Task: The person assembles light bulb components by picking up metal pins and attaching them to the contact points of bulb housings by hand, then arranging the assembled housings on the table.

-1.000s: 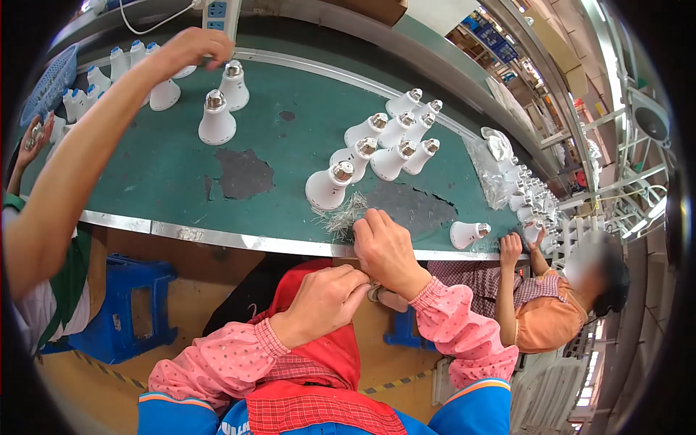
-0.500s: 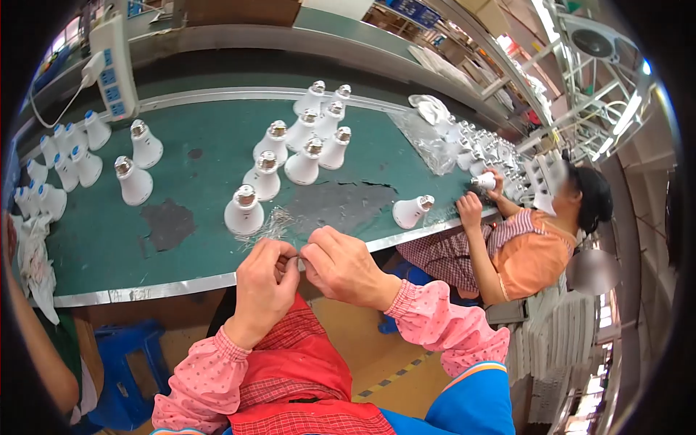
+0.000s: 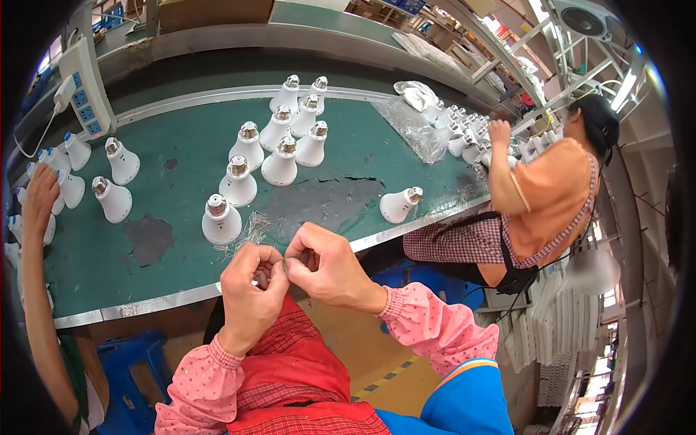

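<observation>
My left hand [image 3: 252, 290] and my right hand [image 3: 328, 267] meet fingertip to fingertip just over the table's front edge. Both are closed in a pinch; whatever lies between the fingertips is too small to make out. Behind them on the green table [image 3: 196, 196] is a small heap of thin metal pins [image 3: 254, 229]. A white bulb [image 3: 221, 221] with a metal cap stands upright against the heap. Several more white bulbs [image 3: 279, 163] stand in a group behind it. One bulb [image 3: 399, 205] lies tilted to the right.
Two bulbs [image 3: 114, 201] stand at the left, near blue-tipped bulbs [image 3: 75, 151] and a co-worker's arm [image 3: 40, 275]. A power strip [image 3: 85, 94] is at the back left. Another person [image 3: 551, 188] sits at the right, near a plastic bag [image 3: 413, 130] and many bulbs.
My hands came up together to the table's edge, then stayed fingertip to fingertip. The view swung right. The person at the right turned and raised an arm; the left co-worker's hand reached the blue-tipped bulbs.
</observation>
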Tool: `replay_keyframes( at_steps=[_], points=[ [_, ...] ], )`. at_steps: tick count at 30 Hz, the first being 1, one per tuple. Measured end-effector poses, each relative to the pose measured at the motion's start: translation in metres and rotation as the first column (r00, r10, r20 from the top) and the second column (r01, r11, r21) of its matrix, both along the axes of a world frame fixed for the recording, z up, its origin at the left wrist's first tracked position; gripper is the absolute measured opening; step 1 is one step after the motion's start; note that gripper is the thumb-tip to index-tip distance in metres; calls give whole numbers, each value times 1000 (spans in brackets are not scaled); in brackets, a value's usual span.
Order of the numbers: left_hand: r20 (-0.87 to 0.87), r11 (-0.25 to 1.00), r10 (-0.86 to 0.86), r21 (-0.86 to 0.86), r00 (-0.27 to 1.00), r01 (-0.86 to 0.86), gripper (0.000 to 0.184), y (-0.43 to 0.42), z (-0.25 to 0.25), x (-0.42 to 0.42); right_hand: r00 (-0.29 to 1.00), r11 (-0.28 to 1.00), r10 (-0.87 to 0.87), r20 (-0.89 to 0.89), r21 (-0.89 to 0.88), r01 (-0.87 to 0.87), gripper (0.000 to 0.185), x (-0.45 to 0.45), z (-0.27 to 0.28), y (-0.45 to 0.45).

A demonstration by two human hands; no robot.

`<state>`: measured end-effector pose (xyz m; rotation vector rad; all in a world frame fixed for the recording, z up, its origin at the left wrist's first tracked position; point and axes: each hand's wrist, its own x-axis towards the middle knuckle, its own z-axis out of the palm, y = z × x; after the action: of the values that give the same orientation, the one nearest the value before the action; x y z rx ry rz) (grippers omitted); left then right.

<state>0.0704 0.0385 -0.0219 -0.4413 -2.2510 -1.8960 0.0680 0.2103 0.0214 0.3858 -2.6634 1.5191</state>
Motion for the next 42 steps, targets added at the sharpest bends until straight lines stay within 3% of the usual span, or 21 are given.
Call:
replay_keyframes(
  at_steps=[4, 7, 11, 14, 17, 20, 30, 34, 37, 38, 41, 42],
  points=[
    [-247, 988, 123, -57, 961, -142, 22, 11, -2, 0, 974, 990, -74, 213, -102, 97, 8, -1, -3, -2],
    [-364, 974, 170, -80, 916, -212, 27, 18, -11, -2, 975, 989, -122, 185, -55, 134, 7, 2, -2, -3],
    [-443, 945, 265, -56, 857, -321, 29, 28, -12, -4, 951, 972, -171, 259, -115, 206, 3, 7, -4, 2],
    [-373, 932, 331, -16, 867, -363, 26, 18, -22, -12, 901, 960, -206, 381, -102, 262, 6, 18, 2, 15],
    [-232, 972, 237, 66, 943, -228, 22, 14, -10, -5, 898, 965, -154, 412, -133, 226, 8, 27, 3, 20],
    [-148, 981, 185, 94, 972, -172, 21, 20, -6, 4, 949, 957, -151, 277, -199, 211, 10, 30, 2, 9],
    [-354, 984, 172, 21, 919, -176, 24, 22, -9, 16, 973, 939, -76, 220, -312, 144, 3, 34, -2, 4],
    [-500, 980, 127, -68, 857, -185, 28, 23, -2, 12, 976, 966, -109, 188, -211, 149, 7, 33, -1, 11],
    [-546, 979, 68, -123, 835, -160, 31, 23, 2, 8, 993, 986, -106, 45, 134, 99, 11, 27, 21, 11],
    [-556, 980, 48, -134, 829, -146, 32, 24, 2, 8, 992, 962, -45, -116, 261, 74, 12, 24, 23, 11],
    [-481, 986, 44, -120, 875, -116, 25, 26, -5, 9, 965, 895, 89, -245, 446, 31, 12, 18, 26, 15],
    [-292, 998, 43, -20, 955, -51, 21, 26, -4, 11, 966, 902, 103, -235, 432, 9, 10, 18, 27, 17]
  ],
)
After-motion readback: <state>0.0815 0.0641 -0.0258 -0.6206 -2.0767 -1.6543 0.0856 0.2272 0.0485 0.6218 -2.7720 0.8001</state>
